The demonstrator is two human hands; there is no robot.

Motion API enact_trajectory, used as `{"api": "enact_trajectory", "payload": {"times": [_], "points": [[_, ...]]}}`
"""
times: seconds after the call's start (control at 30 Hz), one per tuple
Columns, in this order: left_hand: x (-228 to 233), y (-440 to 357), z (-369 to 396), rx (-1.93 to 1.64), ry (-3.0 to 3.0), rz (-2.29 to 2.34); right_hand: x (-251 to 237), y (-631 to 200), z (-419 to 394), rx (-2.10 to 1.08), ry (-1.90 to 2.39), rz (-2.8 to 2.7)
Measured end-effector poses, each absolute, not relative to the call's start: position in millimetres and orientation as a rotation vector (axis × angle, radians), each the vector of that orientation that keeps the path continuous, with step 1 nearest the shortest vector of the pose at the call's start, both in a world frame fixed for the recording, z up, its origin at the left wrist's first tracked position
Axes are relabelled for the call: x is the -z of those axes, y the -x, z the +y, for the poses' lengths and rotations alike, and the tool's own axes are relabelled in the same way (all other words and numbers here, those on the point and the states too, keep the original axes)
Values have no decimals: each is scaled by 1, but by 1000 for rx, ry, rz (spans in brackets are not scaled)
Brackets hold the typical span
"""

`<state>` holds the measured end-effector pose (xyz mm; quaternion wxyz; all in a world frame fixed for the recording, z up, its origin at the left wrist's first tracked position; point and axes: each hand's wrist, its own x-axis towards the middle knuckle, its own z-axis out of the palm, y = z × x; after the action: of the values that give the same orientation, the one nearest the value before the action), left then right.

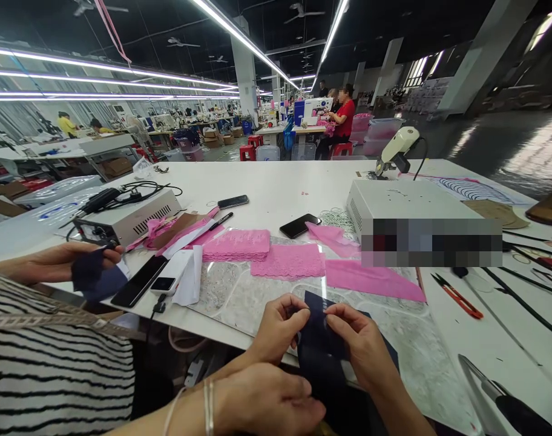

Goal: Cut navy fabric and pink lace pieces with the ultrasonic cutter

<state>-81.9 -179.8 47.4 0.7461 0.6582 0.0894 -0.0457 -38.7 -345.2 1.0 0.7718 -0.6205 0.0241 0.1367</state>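
Observation:
A navy piece of fabric (318, 346) is stretched between my two hands above the near edge of the table. My left hand (279, 330) pinches its upper edge between thumb and fingers. Close by on the other side, my right hand (360, 342) pinches the same edge. Small light marks show on the fabric between my fingertips. Beyond it lie a stack of pink lace pieces (235, 244), a single pink lace piece (288, 261) and a plain pink cloth strip (373, 280), all on a marbled board (244, 287).
A co-worker's braceleted hand (269, 396) reaches in below my left hand; their other hand (94, 259) holds dark fabric. Orange thread snips (458, 297) and scissors (507, 393) lie right. Grey boxes (133, 215) stand left and right; phones (299, 226) lie between.

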Motion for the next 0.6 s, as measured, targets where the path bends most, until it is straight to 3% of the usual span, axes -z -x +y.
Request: {"api": "enact_trajectory", "payload": {"times": [0.13, 0.5, 0.6], "points": [[-20, 61, -194, 109, -1484, 217, -2, 37, -345, -272, 1387, 41], [-11, 44, -179, 129, -1370, 196, -4, 20, -343, -312, 1428, 18], [-6, 54, -177, 304, -1273, 143, -2, 16, -341, -380, 1397, 34]]}}
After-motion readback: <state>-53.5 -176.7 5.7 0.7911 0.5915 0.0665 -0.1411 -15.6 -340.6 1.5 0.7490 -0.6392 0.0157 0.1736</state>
